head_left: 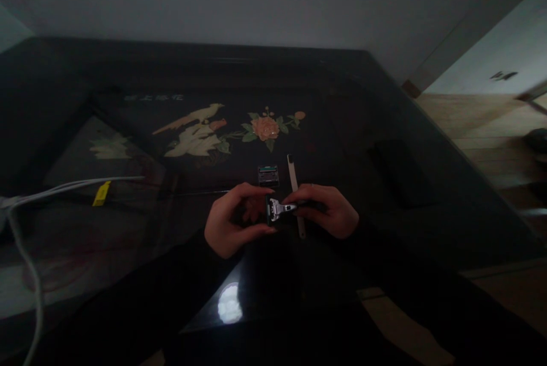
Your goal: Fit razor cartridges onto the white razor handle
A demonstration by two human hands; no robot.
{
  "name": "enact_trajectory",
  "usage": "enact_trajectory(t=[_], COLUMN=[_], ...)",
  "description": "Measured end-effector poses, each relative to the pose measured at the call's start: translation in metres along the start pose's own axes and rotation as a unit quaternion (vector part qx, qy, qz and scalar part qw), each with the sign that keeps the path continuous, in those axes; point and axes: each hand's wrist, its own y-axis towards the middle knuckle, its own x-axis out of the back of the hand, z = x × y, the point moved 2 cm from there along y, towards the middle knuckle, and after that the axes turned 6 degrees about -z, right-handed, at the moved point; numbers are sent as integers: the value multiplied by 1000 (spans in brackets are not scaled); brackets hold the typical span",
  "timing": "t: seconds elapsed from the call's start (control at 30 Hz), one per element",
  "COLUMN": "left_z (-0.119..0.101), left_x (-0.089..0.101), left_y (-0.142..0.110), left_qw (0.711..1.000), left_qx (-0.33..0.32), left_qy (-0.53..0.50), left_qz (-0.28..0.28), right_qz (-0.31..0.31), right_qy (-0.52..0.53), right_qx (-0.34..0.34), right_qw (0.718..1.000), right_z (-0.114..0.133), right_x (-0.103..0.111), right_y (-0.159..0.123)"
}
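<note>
A silver-and-black razor (284, 207) is held just above the dark tabletop, its head facing left. My right hand (332, 209) pinches its handle between thumb and fingers. My left hand (231, 222) spans the razor's head, with thumb and fingertips at the two ends of the blade cartridge (269, 210). Just beyond the hands lies a small dark cartridge case (268, 175) with a green strip inside. A slim, pale stick with a dark tip, perhaps a toothbrush (292, 171), lies under and beyond my right hand.
The glossy dark table (342, 98) bears a bird-and-flower picture (265, 128). A white cable (64, 186) with a yellow tag (101, 194) runs in from the left. A dark flat object (404, 172) lies at the right. A wall stands behind the table.
</note>
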Motion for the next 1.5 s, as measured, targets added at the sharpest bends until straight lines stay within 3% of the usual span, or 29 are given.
enact_trajectory(t=[0.63,1.5], left_z=[-2,-3], left_x=[0,-1], left_y=[-2,-2], left_qw=[1000,999], left_qx=[-25,-11], left_qy=[11,44], left_qz=[-4,-2], right_qz=[26,27], right_qy=[-63,-88], right_qx=[20,52], right_qw=[997,994], right_z=[1,3], right_x=[-2,-4], right_y=[-3,-5])
